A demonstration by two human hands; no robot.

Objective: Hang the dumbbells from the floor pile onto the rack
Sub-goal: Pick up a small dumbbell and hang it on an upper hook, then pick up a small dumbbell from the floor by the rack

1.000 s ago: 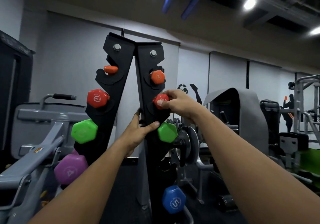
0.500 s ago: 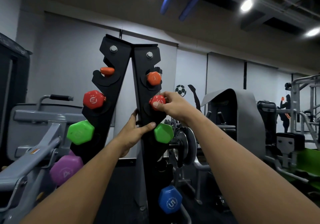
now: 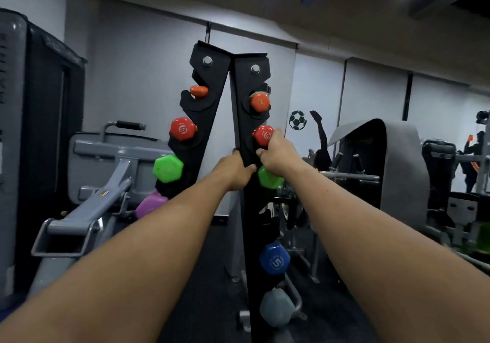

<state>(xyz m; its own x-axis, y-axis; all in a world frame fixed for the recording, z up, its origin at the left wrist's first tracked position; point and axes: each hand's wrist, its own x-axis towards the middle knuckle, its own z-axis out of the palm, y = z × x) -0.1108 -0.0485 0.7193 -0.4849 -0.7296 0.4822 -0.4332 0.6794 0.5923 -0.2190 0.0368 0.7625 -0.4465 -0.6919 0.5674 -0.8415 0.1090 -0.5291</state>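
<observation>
Nearest us, at about six o'clock, the pale grey-blue hexagonal dumbbell [image 3: 274, 308] sits in the lowest slot we can see of the black steel A-frame rack [image 3: 246, 109], with the blue rubber-coated dumbbell marked 5 [image 3: 275, 259] just above it. Higher, near the centre, our left hand [image 3: 233, 169] has closed further round the edge of the rack's right upright, thumb across the front face, fingers gripping the steel to steady it. Just beside it at one o'clock, our right hand [image 3: 275, 152] holds the red hexagonal dumbbell marked 3 [image 3: 262, 136], fingers curled round its end, which now lies against its cradle rather than in front of it as a moment ago. We judge the dumbbell is nearly or fully seated, so the next step would be to let go. The green hexagonal dumbbell [image 3: 269, 178] hangs directly below that hand, and the orange dumbbell marked 1 [image 3: 260, 102] above. The left upright carries orange, red, green and purple heads. The floor pile is out of view.
</observation>
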